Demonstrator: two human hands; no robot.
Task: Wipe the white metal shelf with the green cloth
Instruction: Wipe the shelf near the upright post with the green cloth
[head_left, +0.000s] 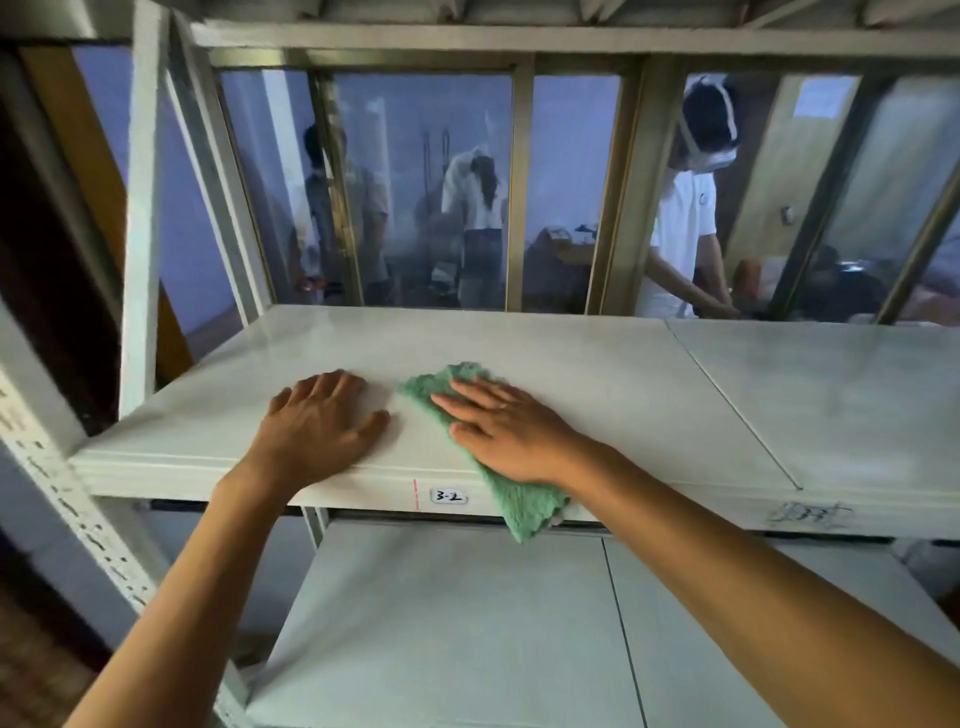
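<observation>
The white metal shelf runs across the middle of the view, with a small label reading 3-2 on its front edge. A green cloth lies on it near the front, its lower end hanging over the edge. My right hand presses flat on the cloth, fingers spread and pointing left. My left hand rests flat on the bare shelf just left of the cloth, fingers apart, holding nothing.
A second shelf panel adjoins on the right at a seam. A lower shelf sits beneath. White perforated uprights stand at the left. Behind the shelf is a window, with several people beyond the glass.
</observation>
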